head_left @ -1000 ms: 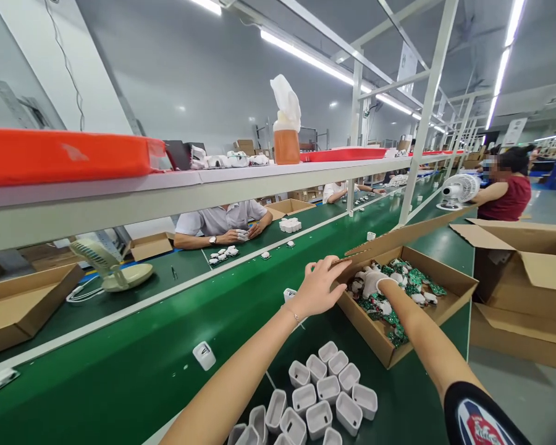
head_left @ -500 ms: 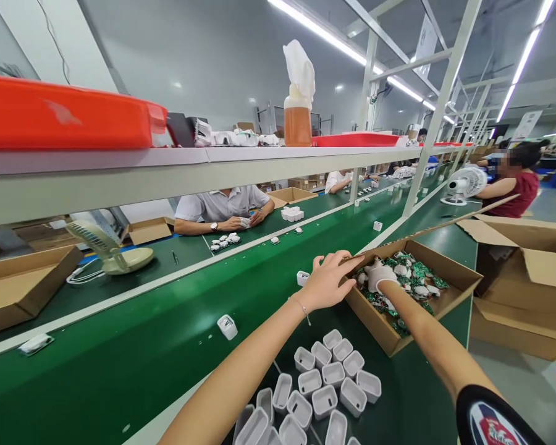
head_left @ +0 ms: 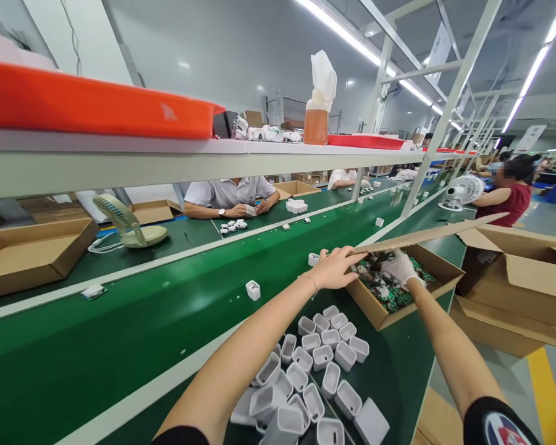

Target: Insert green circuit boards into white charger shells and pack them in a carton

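Observation:
My left hand (head_left: 336, 269) holds the near-left corner of a shallow cardboard box (head_left: 375, 316), fingers over its rim and thumb lower down. Inside lie green circuit boards (head_left: 391, 301) with white parts and wires. My right hand (head_left: 401, 269), in a whitish glove, reaches in among the boards; its fingertips are blurred and partly hidden, so what they hold is unclear. Below the box, many small white plastic housings (head_left: 323, 356) stand or lie on the dark green table, most with their hollow side up.
A green conveyor belt (head_left: 204, 281) carries scattered white housings (head_left: 252, 290). Beyond it, a co-worker's hands (head_left: 254, 209) handle a white part near a beige fan (head_left: 130, 228). A shelf (head_left: 176, 162) with a red tray (head_left: 97, 102) crosses overhead. Large open cartons (head_left: 532, 278) stand right.
My right hand has shifted right within the box and its glove now shows more. The view has tilted down and turned left, bringing more housings into sight. My left hand stays at the box corner.

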`<state>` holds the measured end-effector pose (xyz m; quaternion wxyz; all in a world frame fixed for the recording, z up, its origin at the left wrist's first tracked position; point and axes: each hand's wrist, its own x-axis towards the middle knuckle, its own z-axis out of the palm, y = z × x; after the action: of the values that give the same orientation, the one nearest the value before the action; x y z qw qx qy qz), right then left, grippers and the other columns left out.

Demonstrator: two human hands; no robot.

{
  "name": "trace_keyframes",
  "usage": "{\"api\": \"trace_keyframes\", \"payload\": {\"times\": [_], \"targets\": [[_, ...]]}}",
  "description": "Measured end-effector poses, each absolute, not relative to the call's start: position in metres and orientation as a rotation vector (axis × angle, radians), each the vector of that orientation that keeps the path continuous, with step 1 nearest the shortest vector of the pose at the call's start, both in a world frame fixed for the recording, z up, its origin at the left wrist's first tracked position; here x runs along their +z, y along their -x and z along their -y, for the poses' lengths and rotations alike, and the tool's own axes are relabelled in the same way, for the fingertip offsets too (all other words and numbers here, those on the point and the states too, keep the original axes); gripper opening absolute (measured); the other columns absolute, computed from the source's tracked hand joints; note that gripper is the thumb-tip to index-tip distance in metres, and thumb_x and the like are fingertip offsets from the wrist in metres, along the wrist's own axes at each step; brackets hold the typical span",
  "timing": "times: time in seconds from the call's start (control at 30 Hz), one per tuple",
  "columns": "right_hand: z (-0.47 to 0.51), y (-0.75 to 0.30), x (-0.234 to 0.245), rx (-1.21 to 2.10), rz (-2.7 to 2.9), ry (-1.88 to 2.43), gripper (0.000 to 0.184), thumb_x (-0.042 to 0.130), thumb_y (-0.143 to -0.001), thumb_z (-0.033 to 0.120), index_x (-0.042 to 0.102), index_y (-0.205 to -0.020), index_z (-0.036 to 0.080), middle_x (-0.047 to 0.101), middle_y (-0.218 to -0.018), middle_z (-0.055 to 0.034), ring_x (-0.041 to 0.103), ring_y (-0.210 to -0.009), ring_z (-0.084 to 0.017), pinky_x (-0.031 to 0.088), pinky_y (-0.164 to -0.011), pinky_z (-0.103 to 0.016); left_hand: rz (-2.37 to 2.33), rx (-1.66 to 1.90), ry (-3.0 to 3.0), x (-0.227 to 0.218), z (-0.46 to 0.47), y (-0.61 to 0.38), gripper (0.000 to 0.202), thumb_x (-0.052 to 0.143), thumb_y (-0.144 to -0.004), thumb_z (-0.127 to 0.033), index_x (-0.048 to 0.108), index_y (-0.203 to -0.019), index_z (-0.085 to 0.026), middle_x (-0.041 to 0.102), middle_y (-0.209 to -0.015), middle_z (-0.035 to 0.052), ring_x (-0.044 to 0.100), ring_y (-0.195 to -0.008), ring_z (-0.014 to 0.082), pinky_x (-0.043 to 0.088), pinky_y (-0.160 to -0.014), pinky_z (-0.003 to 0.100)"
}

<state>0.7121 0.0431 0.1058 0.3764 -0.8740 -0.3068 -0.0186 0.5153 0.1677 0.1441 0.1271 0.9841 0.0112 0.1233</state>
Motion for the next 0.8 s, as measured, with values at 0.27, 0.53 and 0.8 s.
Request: {"api": "trace_keyframes", "payload": {"times": [0.27,0.53,0.8], "targets": [[0.029,-0.614,0.139,0.371,0.808,1.703,0.04,0.058,-0.071,0.039,0.04,-0.105,0.028,0.049,-0.069,0.0078,0.039,-0.044,-0.006,0.05,-0.049,-0.029,-0.077,0.099,-2.723,0.171,-0.154,-0.502,0.051,0.055,-0.082,-0.031,0.05,-0.132,-0.022,0.044,-0.143,0.0098,0.042,-0.129,0.0301,0.035,-0.107,0.045],[-0.022,-0.401,0.093,0.681,1.851,1.718,0.055,0.044,-0.069,0.012,0.036,-0.122,0.023,0.059,-0.099,-0.005,0.06,-0.066,-0.013,0.048,-0.055,-0.026,-0.12,0.312,-2.522,0.237,-0.143,-0.335,0.042,0.048,-0.087,-0.025,0.054,-0.128,-0.017,0.061,-0.125,0.0028,0.058,-0.112,0.0184,0.045,-0.097,0.033],[-0.062,-0.298,0.084,0.527,2.379,1.779,0.054,0.072,-0.062,0.034,0.059,-0.114,0.027,0.067,-0.091,-0.0063,0.064,-0.083,-0.029,0.048,-0.07,-0.037,-0.792,0.6,-2.27,0.137,-0.091,-0.118,0.032,0.048,-0.087,-0.042,0.064,-0.109,-0.024,0.068,-0.112,0.0055,0.063,-0.101,0.0222,0.051,-0.093,0.037]]}}
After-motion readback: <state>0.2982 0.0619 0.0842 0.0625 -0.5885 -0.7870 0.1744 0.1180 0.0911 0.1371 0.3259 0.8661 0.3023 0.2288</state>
